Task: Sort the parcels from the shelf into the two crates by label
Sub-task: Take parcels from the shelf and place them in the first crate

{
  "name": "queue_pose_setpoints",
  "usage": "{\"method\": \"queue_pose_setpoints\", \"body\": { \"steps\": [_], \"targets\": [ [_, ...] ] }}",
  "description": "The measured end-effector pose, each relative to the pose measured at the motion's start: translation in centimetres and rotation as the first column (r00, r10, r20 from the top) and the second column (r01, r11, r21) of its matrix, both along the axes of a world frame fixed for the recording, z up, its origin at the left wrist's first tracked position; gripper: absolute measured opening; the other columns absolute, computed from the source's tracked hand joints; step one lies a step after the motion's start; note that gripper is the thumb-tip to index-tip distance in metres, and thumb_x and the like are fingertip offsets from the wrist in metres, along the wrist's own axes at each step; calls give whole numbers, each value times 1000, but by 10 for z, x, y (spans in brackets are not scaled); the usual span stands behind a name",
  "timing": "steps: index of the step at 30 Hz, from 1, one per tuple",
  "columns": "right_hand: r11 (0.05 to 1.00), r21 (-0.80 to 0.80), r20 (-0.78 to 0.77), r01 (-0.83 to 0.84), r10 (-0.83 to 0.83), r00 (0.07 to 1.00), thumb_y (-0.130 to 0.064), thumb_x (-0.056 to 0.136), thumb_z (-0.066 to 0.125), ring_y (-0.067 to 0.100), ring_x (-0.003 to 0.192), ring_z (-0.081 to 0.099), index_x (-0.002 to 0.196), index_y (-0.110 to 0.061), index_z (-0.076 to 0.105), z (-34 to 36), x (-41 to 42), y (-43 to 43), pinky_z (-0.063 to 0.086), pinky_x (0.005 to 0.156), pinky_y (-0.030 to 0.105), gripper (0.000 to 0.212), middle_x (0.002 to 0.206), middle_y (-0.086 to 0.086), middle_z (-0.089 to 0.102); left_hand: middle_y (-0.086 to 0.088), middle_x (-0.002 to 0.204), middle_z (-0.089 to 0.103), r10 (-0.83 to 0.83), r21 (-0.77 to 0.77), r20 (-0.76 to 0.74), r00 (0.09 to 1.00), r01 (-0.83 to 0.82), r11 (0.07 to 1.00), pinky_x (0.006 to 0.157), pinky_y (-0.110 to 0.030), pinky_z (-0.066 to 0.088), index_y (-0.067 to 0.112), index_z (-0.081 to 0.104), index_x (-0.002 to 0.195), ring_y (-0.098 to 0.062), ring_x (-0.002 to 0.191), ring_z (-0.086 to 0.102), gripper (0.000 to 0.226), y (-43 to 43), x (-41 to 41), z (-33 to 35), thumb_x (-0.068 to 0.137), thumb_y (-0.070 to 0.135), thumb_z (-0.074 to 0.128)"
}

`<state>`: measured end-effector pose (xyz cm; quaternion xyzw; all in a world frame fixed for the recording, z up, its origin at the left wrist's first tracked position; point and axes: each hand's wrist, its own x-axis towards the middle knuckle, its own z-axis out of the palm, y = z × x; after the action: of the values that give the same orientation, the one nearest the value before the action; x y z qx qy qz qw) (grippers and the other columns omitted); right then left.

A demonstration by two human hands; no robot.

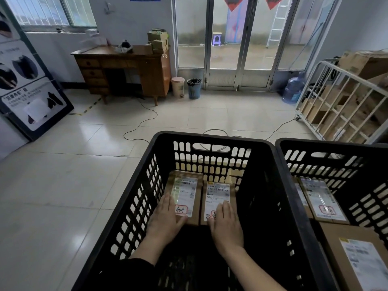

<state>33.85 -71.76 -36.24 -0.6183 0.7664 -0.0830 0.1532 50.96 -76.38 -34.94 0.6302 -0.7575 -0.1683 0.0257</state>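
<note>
Both my forearms reach down into the left crate (134,206), a black slatted one right in front of me. A dark sleeve (130,269) covers my left arm near the elbow, and my right forearm is bare. My left hand (165,219) lies palm down on the left parcel (184,190), fingers straight along its left side and thumb spread across its near end. My right hand (225,225) lies flat on the near end of the right parcel (218,192), fingers straight and together, covering part of its label. Neither of my hands is curled round anything. Both are flat on the cardboard. The two parcels lie side by side, labels up, on the crate's floor toward its far wall.

Close against this crate on my right stands the right crate (327,143), also black. It holds a labelled box (323,198) at the far end and a larger box (361,255) nearer me.

Beyond the crates a thin cable (138,127) loops over the pale floor tiles. To the right stands a white metal cart (340,101) packed with cardboard, with a blue water bottle (294,89) past it. At the far wall are glass doors (231,38), with a pink bin (178,86) and a dark bin (194,88) before them. Left of the bins, a wooden tabletop (109,52) over drawers carries small stacked boxes. A poster board (25,80) leans at the far left.
</note>
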Motion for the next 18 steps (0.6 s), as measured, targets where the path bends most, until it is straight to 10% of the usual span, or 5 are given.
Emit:
{"method": "queue_pose_setpoints", "body": {
  "steps": [3,6,9,15,18],
  "targets": [
    [1000,-2,-47,-12,12,999,-40,99,31,25,146,2,148,-6,12,-7,3,-1,2,116,33,63,158,12,6,-8,158,-12,-3,19,51,999,2,1000,118,-31,1,5,-9,147,-19,146,-11,85,0,-2,0,92,56,32],
    [998,-65,-129,5,-14,992,-39,81,65,31,123,52,122,1,58,-12,5,-1,42,100,36,58,131,19,56,-10,157,-16,-21,40,109,994,16,999,117,-30,-3,3,-12,146,-19,145,-15,84,0,-2,-1,93,56,26],
    [1000,-15,-137,-17,15,990,-37,94,30,28,100,68,100,-2,72,-13,5,-1,55,80,37,55,106,16,70,-10,156,-17,-34,50,139,990,27,998,116,-30,-5,3,-13,146,-20,145,-15,84,-1,-3,1,94,57,24],
    [998,52,-93,-45,50,994,-35,100,26,29,146,4,147,-1,10,6,6,-3,4,118,36,61,156,17,7,-10,158,-7,-28,46,132,991,22,999,118,-34,1,5,-5,148,-22,146,-7,83,1,-3,7,93,56,31],
    [997,82,-61,6,-1,998,-37,99,31,27,145,8,147,-5,15,18,3,-7,11,118,36,60,156,13,12,-10,158,2,-32,40,166,986,25,999,119,-36,6,8,5,149,-23,146,2,82,-1,-5,17,91,55,38]
  ]
}}
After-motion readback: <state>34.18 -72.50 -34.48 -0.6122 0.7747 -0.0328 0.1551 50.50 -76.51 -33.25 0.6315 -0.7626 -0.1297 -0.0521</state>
